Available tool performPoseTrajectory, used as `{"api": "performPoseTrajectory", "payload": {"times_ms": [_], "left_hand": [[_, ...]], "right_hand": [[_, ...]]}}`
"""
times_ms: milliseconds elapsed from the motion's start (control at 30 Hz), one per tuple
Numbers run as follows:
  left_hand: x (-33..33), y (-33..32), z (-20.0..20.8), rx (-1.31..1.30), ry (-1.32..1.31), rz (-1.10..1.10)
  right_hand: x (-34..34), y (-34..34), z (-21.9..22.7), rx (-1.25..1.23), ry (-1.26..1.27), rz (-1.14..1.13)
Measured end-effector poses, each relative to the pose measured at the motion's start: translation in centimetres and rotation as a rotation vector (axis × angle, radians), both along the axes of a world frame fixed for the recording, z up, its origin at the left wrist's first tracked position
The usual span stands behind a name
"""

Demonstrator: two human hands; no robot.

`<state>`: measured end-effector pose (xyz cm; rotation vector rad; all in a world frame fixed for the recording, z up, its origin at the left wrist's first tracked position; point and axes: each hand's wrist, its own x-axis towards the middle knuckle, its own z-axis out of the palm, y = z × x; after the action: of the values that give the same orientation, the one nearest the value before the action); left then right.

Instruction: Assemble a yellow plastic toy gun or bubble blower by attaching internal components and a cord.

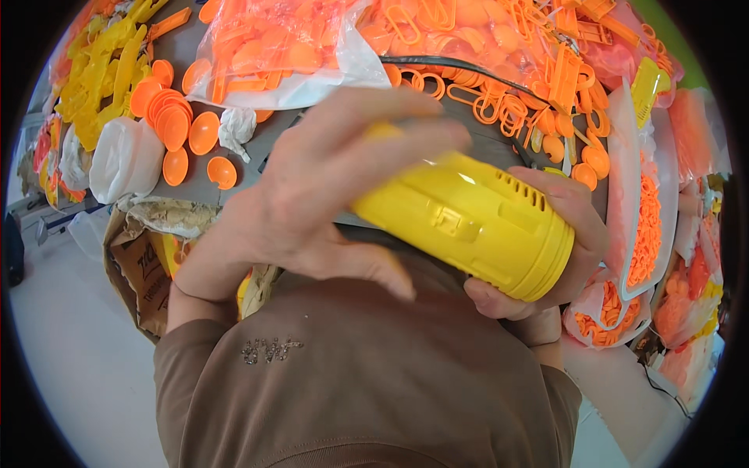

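A glossy yellow plastic cylindrical housing [460,226], with a row of slots and a small raised catch-like block on its side, lies tilted in front of my chest. My right hand [573,226] wraps round its ridged right end. Over its other end, my left hand [328,179] is spread, slightly smeared by motion, with the thumb well away from the fingers. These fingers pass across the upper left part of the housing and hide that end. Whether they touch it I cannot tell.
Orange round cups [168,117] lie on the grey table at left, beside a white plastic tub [125,160] and yellow parts [97,82]. Orange pieces fill a clear bag [273,47]. Orange clips [491,105] lie behind the housing. A bin of small orange parts [647,226] stands at right.
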<state>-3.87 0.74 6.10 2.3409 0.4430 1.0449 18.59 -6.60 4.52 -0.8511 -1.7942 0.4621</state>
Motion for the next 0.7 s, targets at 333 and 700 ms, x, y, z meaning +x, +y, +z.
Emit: {"api": "performPoseTrajectory", "payload": {"times_ms": [333, 700], "left_hand": [[0.5, -0.8, -3.2, -0.12, -0.19, 0.095], [0.3, 0.4, -1.6, 0.106, 0.046, -0.04]], "right_hand": [[-1.8, 0.1, -1.1, 0.024, -0.134, -0.07], [-1.1, 0.5, -0.9, 0.04, -0.13, 0.022]]}}
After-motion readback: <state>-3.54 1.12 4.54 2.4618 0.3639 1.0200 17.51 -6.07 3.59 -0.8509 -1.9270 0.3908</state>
